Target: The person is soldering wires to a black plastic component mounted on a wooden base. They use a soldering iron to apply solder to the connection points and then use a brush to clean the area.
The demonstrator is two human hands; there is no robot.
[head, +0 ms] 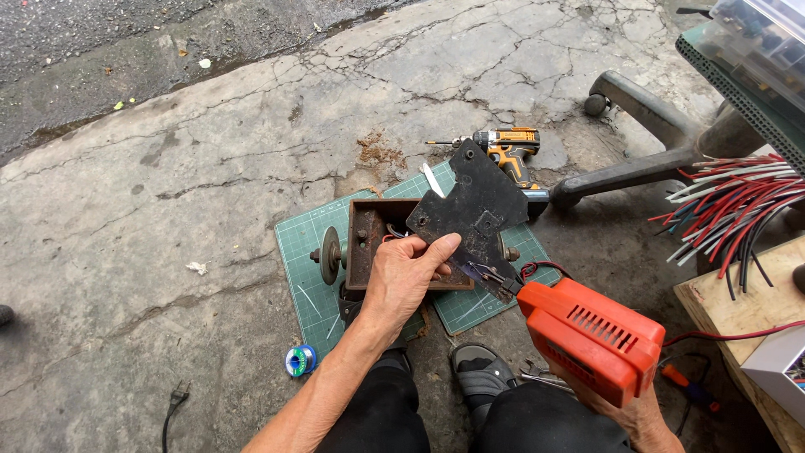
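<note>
My left hand [405, 281] grips a dark, rusty metal plate [470, 205] by its lower edge and holds it tilted above an open rusty metal box [366, 239]. My right hand [641, 415] is mostly hidden behind an orange soldering gun [591, 335] that it holds; the gun's tip [486, 273] touches the plate's lower part, beside my left thumb. A red and black wire [541, 268] loops near the tip.
The box lies on a green cutting mat [306, 243] on cracked concrete. A cordless drill [507, 151] lies behind. A solder spool [299, 361] and a plug [176, 394] sit to the left. A chair base [637, 168] and wire bundle [729, 210] stand on the right.
</note>
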